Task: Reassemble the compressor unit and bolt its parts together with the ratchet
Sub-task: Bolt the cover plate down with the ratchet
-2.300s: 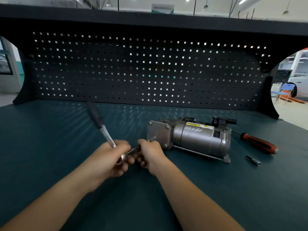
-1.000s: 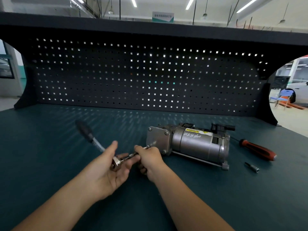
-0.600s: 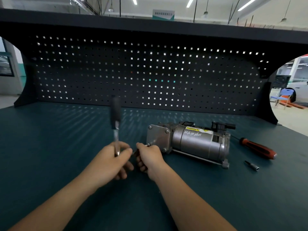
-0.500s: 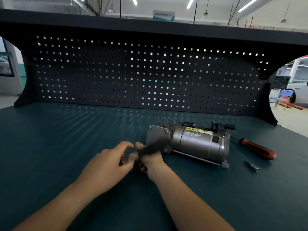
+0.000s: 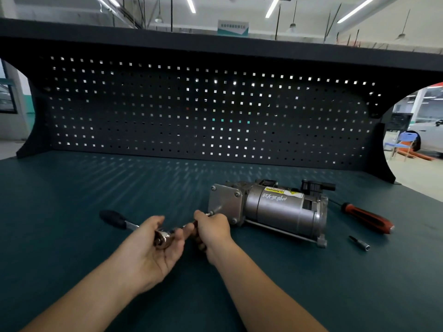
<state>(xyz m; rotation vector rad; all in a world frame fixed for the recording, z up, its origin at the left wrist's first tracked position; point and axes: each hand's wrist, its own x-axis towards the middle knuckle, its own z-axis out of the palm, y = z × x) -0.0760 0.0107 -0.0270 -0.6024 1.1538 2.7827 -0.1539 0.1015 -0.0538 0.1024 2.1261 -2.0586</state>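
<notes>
Nearest the camera, two bare forearms reach in over the dark teal table (image 5: 72, 236). The left hand (image 5: 153, 252) lies palm up, its thumb and fingers curled about the round chrome head of the ratchet (image 5: 131, 226). The ratchet's shaft runs up and left from the hand to a black, rounded grip just above the table. Just beside it, the right hand (image 5: 212, 230) is closed round a thin steel extension bar (image 5: 210, 214). The bar leads from the ratchet head to the lower left corner of the compressor unit (image 5: 275, 210), just beyond the knuckles.

The compressor lies on its side on the table, right of and behind both hands. Its near end is a flat, square grey metal plate (image 5: 224, 204) with bolt heads at the corners. Behind the plate comes a smooth brushed-metal cylinder, with black plastic fittings on top at the far end and a long thin rod along the lower side. A yellow label (image 5: 275, 190) on the cylinder reads "WARNING"; the white handwriting beneath it cannot be read.

To the right, well apart from the hands, lie a small steel bit (image 5: 359, 243) and a screwdriver (image 5: 368, 218) with a red and black handle.

A black pegboard (image 5: 167, 111) with square holes stands behind the table. Above it hangs a sign (image 5: 233, 27) whose writing is too small to read.
</notes>
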